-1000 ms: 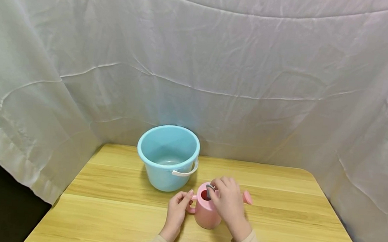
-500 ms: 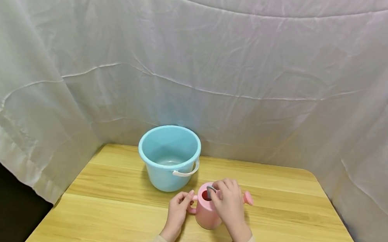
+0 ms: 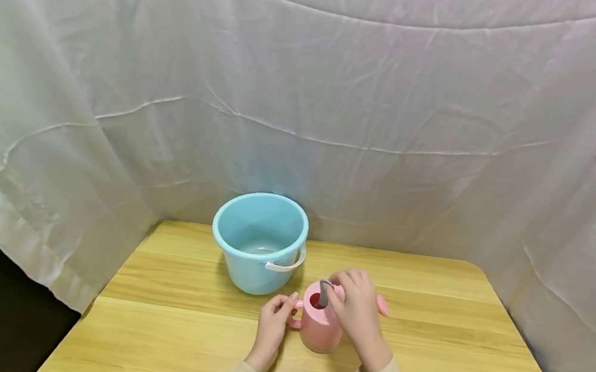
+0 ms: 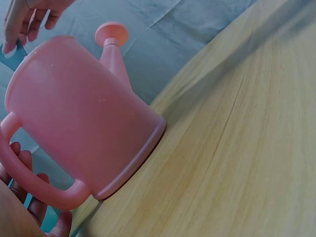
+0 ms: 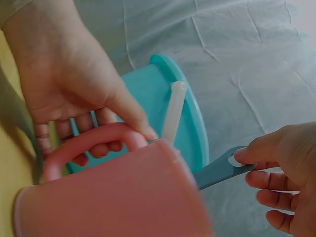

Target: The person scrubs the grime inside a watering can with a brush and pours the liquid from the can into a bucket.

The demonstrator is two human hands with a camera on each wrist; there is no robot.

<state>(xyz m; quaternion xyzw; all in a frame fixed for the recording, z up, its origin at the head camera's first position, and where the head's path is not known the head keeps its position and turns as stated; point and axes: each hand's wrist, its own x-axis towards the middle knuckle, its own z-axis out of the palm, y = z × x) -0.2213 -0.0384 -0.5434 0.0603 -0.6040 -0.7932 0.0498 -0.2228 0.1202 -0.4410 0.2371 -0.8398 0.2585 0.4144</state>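
A pink watering can (image 3: 320, 335) stands upright on the table, its rose (image 4: 111, 33) to the right in the head view. My left hand (image 3: 272, 324) holds the can's loop handle (image 5: 89, 143), the thumb on its upper part and fingers behind the loop. Above the can's opening, my right hand (image 3: 360, 312) pinches the end of a grey-blue handle (image 5: 219, 170) between thumb and fingers. That handle is flat, with a hole at its tip. Its lower part goes down into the can, so what kind of tool it belongs to is hidden.
A light blue bucket (image 3: 254, 271) with a white bail handle (image 3: 285, 266) stands behind and left of the can. Grey cloth (image 3: 307, 91) hangs around the back and sides of the wooden table (image 3: 180, 342).
My right hand has shifted slightly up and right, and more of the grey-blue handle shows above the can's opening. My left hand keeps its hold; can and bucket stay in place.
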